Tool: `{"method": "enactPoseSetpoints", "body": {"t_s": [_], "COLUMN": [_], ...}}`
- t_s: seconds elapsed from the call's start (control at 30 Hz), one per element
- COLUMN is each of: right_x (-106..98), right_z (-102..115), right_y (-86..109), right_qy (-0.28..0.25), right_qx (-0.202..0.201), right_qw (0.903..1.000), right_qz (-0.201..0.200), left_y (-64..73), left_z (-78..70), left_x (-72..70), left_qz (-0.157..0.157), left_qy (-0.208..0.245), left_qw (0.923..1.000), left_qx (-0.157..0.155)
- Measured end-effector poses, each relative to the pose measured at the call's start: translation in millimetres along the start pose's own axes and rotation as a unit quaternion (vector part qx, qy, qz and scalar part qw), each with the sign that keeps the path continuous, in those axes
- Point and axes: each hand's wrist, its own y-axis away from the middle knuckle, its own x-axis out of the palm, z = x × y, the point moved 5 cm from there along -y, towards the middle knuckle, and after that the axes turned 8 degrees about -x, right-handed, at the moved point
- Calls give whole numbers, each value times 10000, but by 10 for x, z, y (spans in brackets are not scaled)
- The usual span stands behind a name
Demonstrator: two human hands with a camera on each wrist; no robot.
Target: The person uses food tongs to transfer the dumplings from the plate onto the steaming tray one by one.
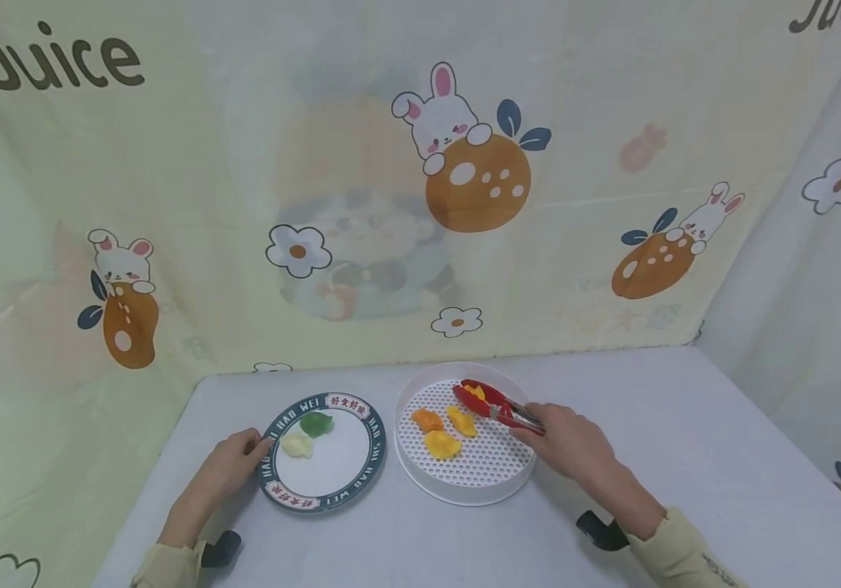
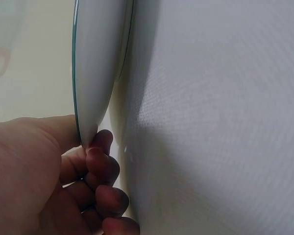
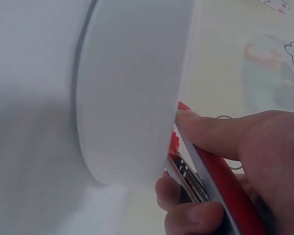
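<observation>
A round plate [image 1: 375,445] with a dark blue lettered rim has its left edge pinched by my left hand [image 1: 233,463], thumb above and fingertips [image 2: 103,164] beneath. On the plate lie a green dumpling-like piece [image 1: 316,423] and a pale one [image 1: 297,445]. My right hand [image 1: 571,441] grips red tongs [image 1: 494,408], whose tips reach into a white perforated steamer tray [image 1: 457,493] on either side of a yellow piece [image 1: 475,392]. An orange piece [image 1: 428,420] and two more yellow pieces [image 1: 442,445] rest in the tray. In the right wrist view, the tray's wall hides the tong tips.
The plate and tray stand side by side on a white-covered table [image 1: 611,384]. A printed curtain [image 1: 244,180] with rabbits and fruit hangs behind it and along both sides. Black wrist straps [image 1: 602,531] sit at the cuffs.
</observation>
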Motion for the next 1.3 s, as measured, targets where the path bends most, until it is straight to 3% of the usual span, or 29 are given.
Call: {"method": "enactPoseSetpoints", "body": {"t_s": [0.6, 0.97, 1.3], "right_x": [13, -126, -135], "right_z": [-12, 109, 279], "right_y": [3, 28, 23], "right_qy": [174, 39, -288], "right_qx": [32, -109, 263], "right_qw": [9998, 9997, 9992], "right_qz": [-37, -215, -124], "left_y": [-23, -30, -28], "left_z": [18, 30, 29], "left_x": [9, 14, 12], "left_qz": [32, 19, 38], "left_qy": [24, 28, 30], "left_qw": [10000, 10000, 10000], "left_qx": [20, 24, 5]}}
